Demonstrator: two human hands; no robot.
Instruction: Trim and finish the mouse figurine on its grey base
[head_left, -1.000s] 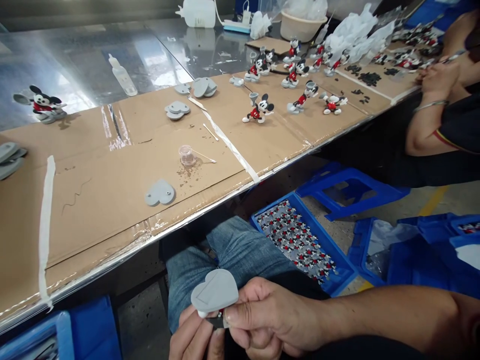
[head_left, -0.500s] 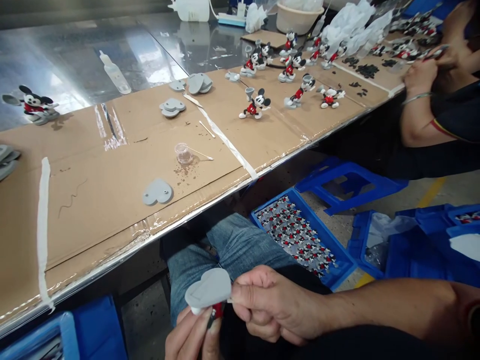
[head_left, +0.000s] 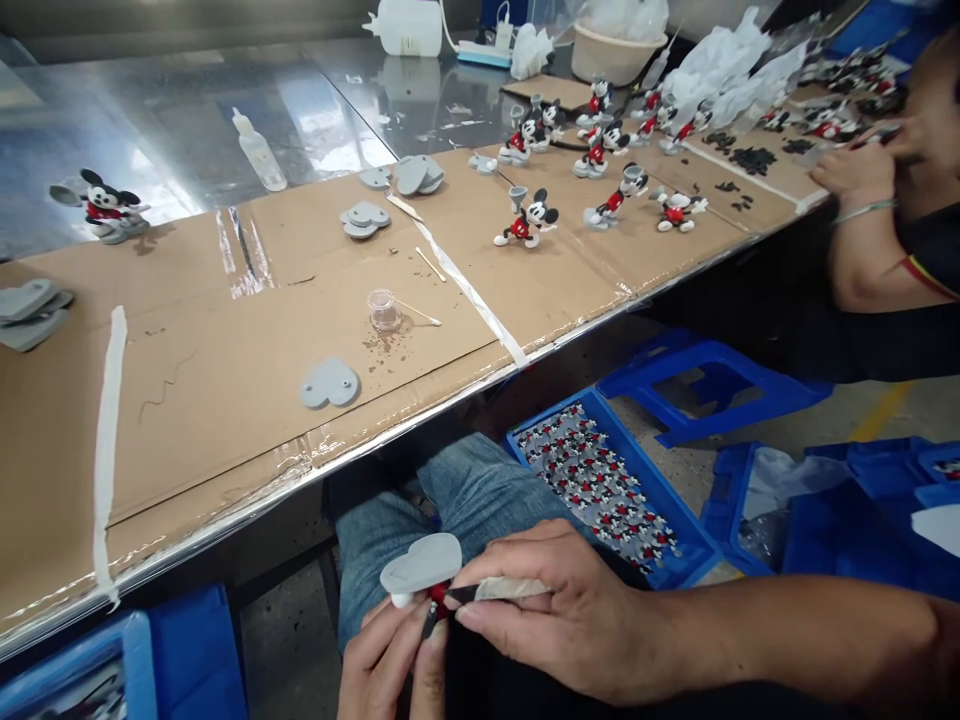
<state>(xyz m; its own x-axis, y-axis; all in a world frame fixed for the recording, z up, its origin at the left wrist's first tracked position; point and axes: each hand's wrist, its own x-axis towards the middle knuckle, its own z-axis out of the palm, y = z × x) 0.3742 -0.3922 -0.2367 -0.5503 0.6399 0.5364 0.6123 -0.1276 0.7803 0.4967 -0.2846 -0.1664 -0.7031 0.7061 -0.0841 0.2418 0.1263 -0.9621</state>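
Observation:
Low in the view, over my lap, my left hand [head_left: 394,660] grips a small mouse figure with a grey heart-shaped base [head_left: 421,565] on it, the base facing up. My right hand [head_left: 555,615] pinches a thin tool [head_left: 491,590] wrapped in pale tape, its dark tip at the red part of the figure just under the base. Most of the figure is hidden by my fingers.
A cardboard-covered table [head_left: 225,400] holds a loose grey base [head_left: 328,384], a small clear cup [head_left: 383,310] with a stick, stacked bases [head_left: 364,218] and several finished mouse figures [head_left: 529,220]. A blue bin of figures [head_left: 600,490] sits on the floor. Another person's arm [head_left: 870,250] works at the right.
The grey base has tilted flatter and lower. My right hand now holds the thin tool out along its fingers, tip against the figure. The view has shifted slightly.

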